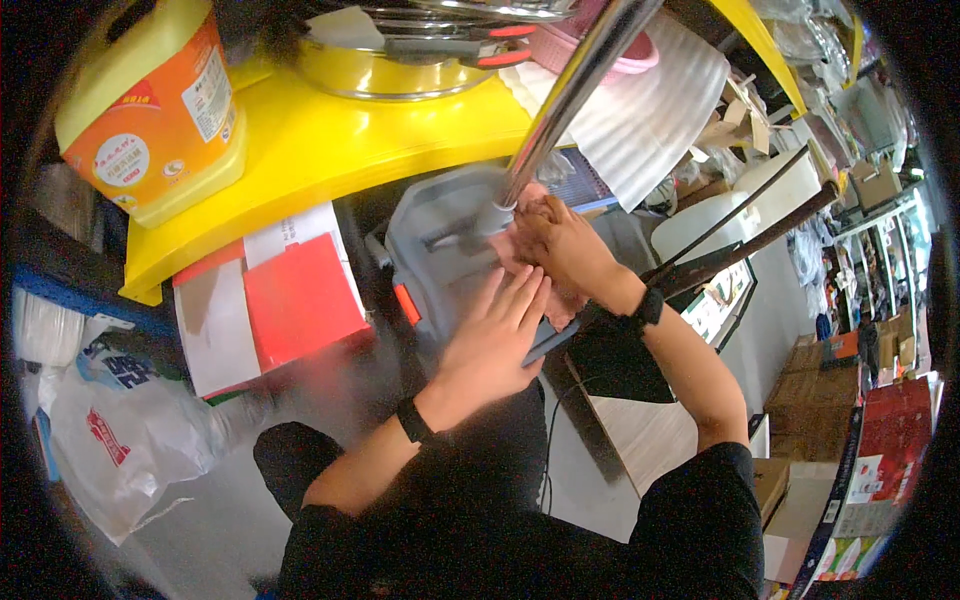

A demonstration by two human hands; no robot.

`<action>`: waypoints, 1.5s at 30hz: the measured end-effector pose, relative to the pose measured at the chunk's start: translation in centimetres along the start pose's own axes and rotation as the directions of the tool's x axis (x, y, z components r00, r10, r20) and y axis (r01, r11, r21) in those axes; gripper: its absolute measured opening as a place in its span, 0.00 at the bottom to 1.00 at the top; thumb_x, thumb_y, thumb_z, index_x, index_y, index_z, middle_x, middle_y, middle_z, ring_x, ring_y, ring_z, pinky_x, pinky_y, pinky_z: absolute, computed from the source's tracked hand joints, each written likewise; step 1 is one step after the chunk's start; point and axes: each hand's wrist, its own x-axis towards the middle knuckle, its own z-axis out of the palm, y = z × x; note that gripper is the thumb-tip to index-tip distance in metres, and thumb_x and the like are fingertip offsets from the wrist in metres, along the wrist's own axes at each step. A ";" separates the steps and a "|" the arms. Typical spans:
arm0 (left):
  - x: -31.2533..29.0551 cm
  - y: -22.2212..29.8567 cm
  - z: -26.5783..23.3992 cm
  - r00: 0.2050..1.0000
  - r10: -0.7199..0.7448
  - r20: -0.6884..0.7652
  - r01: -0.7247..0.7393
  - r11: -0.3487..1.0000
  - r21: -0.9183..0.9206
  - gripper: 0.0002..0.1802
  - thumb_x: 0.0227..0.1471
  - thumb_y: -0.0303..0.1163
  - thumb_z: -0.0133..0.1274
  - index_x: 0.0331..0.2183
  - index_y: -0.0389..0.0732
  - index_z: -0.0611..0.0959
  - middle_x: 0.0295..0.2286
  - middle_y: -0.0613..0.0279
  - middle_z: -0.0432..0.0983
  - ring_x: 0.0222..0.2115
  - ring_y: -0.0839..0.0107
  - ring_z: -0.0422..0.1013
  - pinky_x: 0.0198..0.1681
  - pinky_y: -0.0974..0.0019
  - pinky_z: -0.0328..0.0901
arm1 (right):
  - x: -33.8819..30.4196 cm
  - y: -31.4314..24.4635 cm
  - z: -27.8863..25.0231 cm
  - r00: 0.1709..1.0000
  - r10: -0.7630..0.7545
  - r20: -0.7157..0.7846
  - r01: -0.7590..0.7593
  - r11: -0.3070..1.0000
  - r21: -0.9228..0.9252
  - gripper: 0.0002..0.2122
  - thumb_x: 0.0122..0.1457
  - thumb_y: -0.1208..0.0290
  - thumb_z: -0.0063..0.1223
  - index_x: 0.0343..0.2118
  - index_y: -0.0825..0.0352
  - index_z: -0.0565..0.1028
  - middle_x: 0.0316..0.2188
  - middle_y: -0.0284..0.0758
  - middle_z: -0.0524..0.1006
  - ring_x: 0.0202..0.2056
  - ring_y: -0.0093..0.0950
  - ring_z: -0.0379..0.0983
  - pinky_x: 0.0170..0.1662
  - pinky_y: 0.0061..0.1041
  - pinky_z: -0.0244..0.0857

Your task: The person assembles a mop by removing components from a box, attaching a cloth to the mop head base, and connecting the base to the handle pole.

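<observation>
Nearest the lens, by the look of it, a chrome pole (570, 95) slants in from one o'clock, its lower end down at the grey bin (435, 225) mid-frame, orange latch (406, 303) at the bin's eight o'clock. And here's the action: a pink cloth (566, 306) lies along the bin's three o'clock side, trailing towards four, and handling that cloth against the bin looks like the step in hand, maybe wiping or wringing, too blurred to call. Right hand (572, 245) has it! Fingers curled over and closed on the cloth, tips lost in blur, wrist bent, forearm climbing from four o'clock with the elbow swung wide. Left hand (492, 335) comes in from seven o'clock, palm down, fingers long and slightly parted, gripping nothing that shows; those tips reach the cloth's near edge, though whether they press it or the bin, can't tell. Next move, I'd judge, calls for the left to steady while the right keeps its pinch and clears the pole; a loose hold could let the cloth slip. Yellow shelf (300, 150) at eleven, close beyond the bin.
</observation>
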 end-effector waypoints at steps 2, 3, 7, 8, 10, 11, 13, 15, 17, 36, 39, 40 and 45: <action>0.1 0.0 0.1 1.000 0.011 -0.016 -0.011 1.000 -0.004 0.49 0.40 0.42 0.63 0.58 0.27 0.61 0.60 0.43 0.55 0.63 0.55 0.49 0.67 0.51 0.37 | -1.6 0.2 0.6 0.993 0.049 -0.112 -0.046 0.999 0.028 0.21 0.52 0.72 0.54 0.51 0.67 0.71 0.51 0.50 0.67 0.53 0.49 0.62 0.57 0.38 0.59; 0.2 0.0 0.3 1.000 0.010 -0.023 -0.010 1.000 -0.014 0.49 0.40 0.42 0.63 0.58 0.27 0.61 0.60 0.43 0.55 0.63 0.55 0.49 0.67 0.51 0.37 | -2.7 0.2 0.8 0.993 0.048 -0.104 -0.047 0.999 0.019 0.21 0.52 0.72 0.54 0.51 0.67 0.71 0.51 0.50 0.67 0.53 0.49 0.62 0.57 0.38 0.59; -0.1 -0.4 0.4 0.999 0.003 -0.046 -0.005 0.999 -0.038 0.50 0.39 0.43 0.63 0.58 0.26 0.61 0.59 0.41 0.55 0.63 0.54 0.50 0.67 0.52 0.39 | -6.1 -1.6 -0.4 0.979 -0.052 -0.195 0.039 0.997 -0.071 0.14 0.52 0.70 0.53 0.42 0.69 0.74 0.46 0.47 0.71 0.53 0.47 0.63 0.57 0.42 0.56; -0.2 -0.5 0.4 0.999 0.018 -0.046 -0.020 0.999 -0.044 0.50 0.39 0.43 0.63 0.58 0.26 0.60 0.59 0.40 0.55 0.63 0.53 0.50 0.67 0.52 0.40 | -6.6 -2.2 -1.4 0.982 -0.114 -0.151 0.104 0.992 -0.071 0.13 0.52 0.71 0.53 0.40 0.69 0.75 0.46 0.46 0.70 0.53 0.48 0.62 0.58 0.43 0.55; -0.2 -0.3 0.2 0.997 0.023 -0.069 -0.026 0.999 -0.044 0.50 0.40 0.44 0.63 0.58 0.27 0.60 0.58 0.40 0.55 0.62 0.52 0.51 0.67 0.52 0.41 | -7.2 -2.7 -2.7 0.976 -0.058 -0.209 0.077 0.993 0.086 0.11 0.52 0.72 0.54 0.38 0.70 0.75 0.40 0.48 0.73 0.48 0.49 0.66 0.52 0.41 0.60; -0.3 -0.1 0.3 0.996 0.033 -0.080 -0.037 0.998 -0.047 0.51 0.40 0.45 0.63 0.58 0.27 0.60 0.58 0.39 0.56 0.62 0.51 0.51 0.67 0.52 0.42 | -7.3 -2.4 -3.2 0.986 0.112 -0.124 -0.079 0.967 0.244 0.10 0.52 0.74 0.54 0.37 0.71 0.75 0.41 0.49 0.72 0.45 0.49 0.68 0.49 0.40 0.63; -0.3 -0.1 0.5 0.994 0.020 -0.105 -0.027 0.998 -0.061 0.50 0.41 0.45 0.62 0.58 0.27 0.59 0.58 0.39 0.56 0.61 0.51 0.52 0.67 0.51 0.42 | -6.0 -1.1 -3.1 0.959 0.247 -0.141 -0.189 0.924 0.333 0.08 0.51 0.76 0.54 0.34 0.74 0.74 0.39 0.50 0.73 0.39 0.48 0.71 0.43 0.38 0.66; -0.4 0.0 0.5 0.992 0.010 -0.125 -0.020 0.997 -0.075 0.50 0.42 0.46 0.61 0.59 0.28 0.59 0.58 0.39 0.56 0.61 0.50 0.53 0.66 0.51 0.43 | -3.4 -1.4 -3.5 0.924 0.194 -0.330 -0.113 0.962 0.249 0.11 0.55 0.71 0.52 0.39 0.70 0.76 0.39 0.50 0.73 0.40 0.50 0.71 0.45 0.40 0.67; -0.4 0.0 0.2 0.986 0.026 -0.163 -0.029 0.999 -0.019 0.48 0.45 0.47 0.60 0.59 0.28 0.59 0.57 0.39 0.57 0.60 0.49 0.55 0.66 0.51 0.45 | -1.2 -1.1 -1.9 0.915 0.108 -0.389 -0.055 0.988 0.146 0.13 0.55 0.71 0.53 0.44 0.68 0.76 0.47 0.50 0.70 0.46 0.50 0.69 0.50 0.41 0.64; -0.3 -0.3 0.7 0.948 -0.013 -0.318 -0.007 0.998 -0.061 0.43 0.54 0.51 0.51 0.56 0.24 0.61 0.52 0.35 0.61 0.55 0.43 0.59 0.62 0.49 0.52 | -4.0 -3.3 -3.9 0.916 0.396 0.061 -0.353 0.726 0.590 0.11 0.59 0.69 0.49 0.38 0.72 0.76 0.31 0.44 0.77 0.31 0.38 0.74 0.40 0.35 0.65; -0.5 -0.4 1.3 0.947 -0.022 -0.321 0.007 0.999 -0.050 0.43 0.52 0.50 0.54 0.57 0.27 0.61 0.54 0.37 0.61 0.55 0.45 0.60 0.60 0.49 0.55 | -1.0 -2.3 -3.7 0.839 0.467 -0.280 -0.218 0.759 0.613 0.10 0.61 0.73 0.47 0.37 0.77 0.73 0.29 0.40 0.77 0.30 0.27 0.69 0.39 0.28 0.66; -0.5 -0.5 1.4 0.937 -0.054 -0.345 0.031 0.997 -0.072 0.43 0.52 0.50 0.53 0.57 0.27 0.61 0.54 0.37 0.61 0.55 0.45 0.60 0.60 0.49 0.55 | -0.3 -1.8 -2.3 0.837 0.470 -0.281 -0.221 0.759 0.612 0.10 0.61 0.73 0.47 0.37 0.77 0.73 0.29 0.40 0.77 0.30 0.27 0.69 0.39 0.28 0.66; -0.5 -0.8 1.1 0.912 -0.101 -0.398 0.069 0.993 -0.094 0.43 0.52 0.49 0.54 0.57 0.26 0.61 0.54 0.38 0.61 0.55 0.44 0.60 0.60 0.49 0.55 | -0.1 -4.6 2.1 0.951 -0.253 -0.178 0.244 0.967 -0.068 0.22 0.56 0.69 0.49 0.54 0.71 0.69 0.53 0.47 0.70 0.59 0.42 0.59 0.66 0.36 0.46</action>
